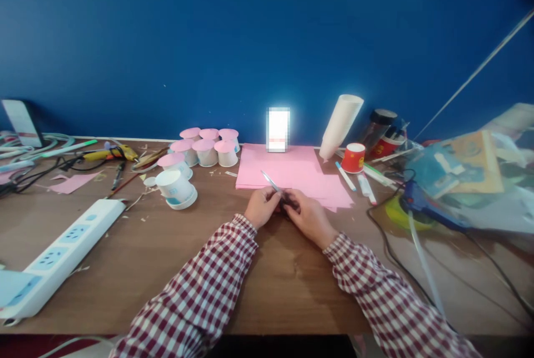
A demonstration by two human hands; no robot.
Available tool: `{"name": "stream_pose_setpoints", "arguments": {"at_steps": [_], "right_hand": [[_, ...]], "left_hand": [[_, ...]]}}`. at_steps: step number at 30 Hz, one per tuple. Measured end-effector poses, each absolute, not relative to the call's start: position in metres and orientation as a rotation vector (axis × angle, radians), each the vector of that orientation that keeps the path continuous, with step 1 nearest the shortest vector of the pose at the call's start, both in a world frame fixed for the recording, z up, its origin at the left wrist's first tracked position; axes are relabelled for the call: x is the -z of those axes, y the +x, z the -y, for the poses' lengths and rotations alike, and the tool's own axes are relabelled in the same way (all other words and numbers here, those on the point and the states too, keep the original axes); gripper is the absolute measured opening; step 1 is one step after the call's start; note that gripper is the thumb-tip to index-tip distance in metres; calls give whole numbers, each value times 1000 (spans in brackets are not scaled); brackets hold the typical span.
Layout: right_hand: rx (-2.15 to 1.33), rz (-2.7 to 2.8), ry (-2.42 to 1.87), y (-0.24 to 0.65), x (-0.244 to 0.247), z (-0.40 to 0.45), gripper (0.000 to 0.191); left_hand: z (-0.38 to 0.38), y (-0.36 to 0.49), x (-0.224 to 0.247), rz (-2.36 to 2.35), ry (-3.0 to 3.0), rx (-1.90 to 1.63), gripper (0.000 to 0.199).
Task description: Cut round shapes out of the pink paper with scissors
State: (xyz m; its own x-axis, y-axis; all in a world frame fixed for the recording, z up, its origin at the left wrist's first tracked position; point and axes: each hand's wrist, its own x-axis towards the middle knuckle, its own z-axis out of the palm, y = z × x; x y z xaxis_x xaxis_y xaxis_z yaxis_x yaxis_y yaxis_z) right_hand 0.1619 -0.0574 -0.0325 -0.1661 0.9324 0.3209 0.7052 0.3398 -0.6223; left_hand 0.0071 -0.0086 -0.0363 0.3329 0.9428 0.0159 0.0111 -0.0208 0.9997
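Note:
My left hand [262, 206] and my right hand [307, 214] meet above the table, just in front of a stack of pink paper [279, 168]. Between them are scissors [270, 181], with the blades pointing up and to the left and the dark handles mostly covered by my fingers. Both hands are closed on the scissors. Behind the paper, a lit phone-like screen [277, 130] stands against the blue wall.
Paper cups with pink tops [205, 152] and a white cup [171, 184] stand left. A power strip [69, 252] lies front left. On the right are a red cup [355, 158], a stack of white cups [341, 124], markers [346, 176] and a blue glue gun [434, 207] with cords.

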Motion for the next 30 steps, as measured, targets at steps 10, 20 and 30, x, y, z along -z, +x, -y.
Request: {"name": "stream_pose_setpoints", "arguments": {"at_steps": [10, 20, 30], "right_hand": [[-219, 1980, -1515, 162, 29, 59, 36], [-364, 1820, -1580, 165, 29, 53, 30], [99, 1707, -1999, 226, 14, 39, 28]], "left_hand": [[11, 6, 33, -985, 1373, -983, 23], [9, 7, 37, -1120, 1432, -1087, 40], [-16, -35, 39, -1606, 2450, -993, 32]]}}
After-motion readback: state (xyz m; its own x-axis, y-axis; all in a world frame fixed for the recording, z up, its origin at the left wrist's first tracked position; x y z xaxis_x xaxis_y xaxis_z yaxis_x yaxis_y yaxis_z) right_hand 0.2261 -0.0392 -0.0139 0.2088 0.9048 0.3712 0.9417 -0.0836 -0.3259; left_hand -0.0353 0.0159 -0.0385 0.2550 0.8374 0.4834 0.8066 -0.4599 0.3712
